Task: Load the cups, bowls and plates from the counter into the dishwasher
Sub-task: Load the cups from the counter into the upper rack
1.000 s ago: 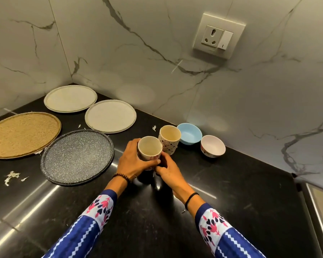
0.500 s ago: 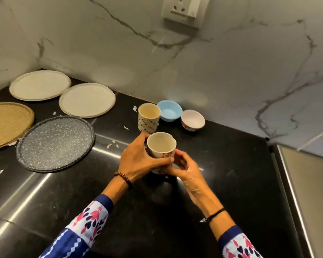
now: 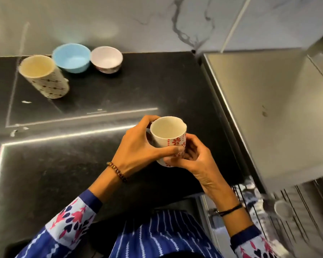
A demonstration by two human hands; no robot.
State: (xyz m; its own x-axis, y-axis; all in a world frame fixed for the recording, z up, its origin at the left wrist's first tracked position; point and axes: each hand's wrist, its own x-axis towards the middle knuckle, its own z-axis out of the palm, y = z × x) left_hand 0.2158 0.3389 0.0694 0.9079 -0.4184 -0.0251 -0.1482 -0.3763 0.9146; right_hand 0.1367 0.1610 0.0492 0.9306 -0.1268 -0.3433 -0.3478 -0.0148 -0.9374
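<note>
Together, we are cradling the cup [image 3: 168, 136] above the counter's [image 3: 119, 86] right front edge: our left hand [image 3: 138, 149] is wrapping its fingers around the near side, our right hand [image 3: 194, 161] is cupping the base from below. It is sitting upright, cream inside, with red flowers outside. A second cup [image 3: 45, 77] and two bowls [image 3: 71, 57] are standing along the back edge.

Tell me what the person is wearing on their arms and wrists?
Both sleeves are blue with white zigzag stripes and pale cuffs printed with pink and navy leaf shapes. The left hand has a brown bead bracelet at its wrist. The right hand has a thin black band at its wrist.
</note>
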